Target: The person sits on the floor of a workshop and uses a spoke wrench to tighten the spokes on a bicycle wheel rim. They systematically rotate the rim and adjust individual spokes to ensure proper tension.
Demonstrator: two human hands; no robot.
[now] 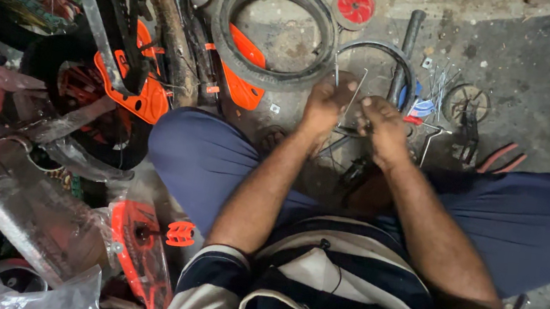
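I sit on the floor with my knees spread, both arms stretched forward. My left hand (325, 103) and my right hand (382, 121) are close together over a small wheel rim (384, 51) lying on the ground. Thin metal spokes (354, 93) rise between my fingers; the left hand pinches one and the right hand grips the spoke ends beside it. Blur hides the exact finger contact. A small hub (357, 170) lies on the floor below my hands.
A black tyre (273, 28) lies beyond my hands, with orange plastic parts (242, 84) beside it. A red disc (355, 5), a metal tube (407, 48), loose spokes (441, 80), a sprocket (467, 101) and red-handled pliers (501, 160) lie right. Bicycle parts crowd the left.
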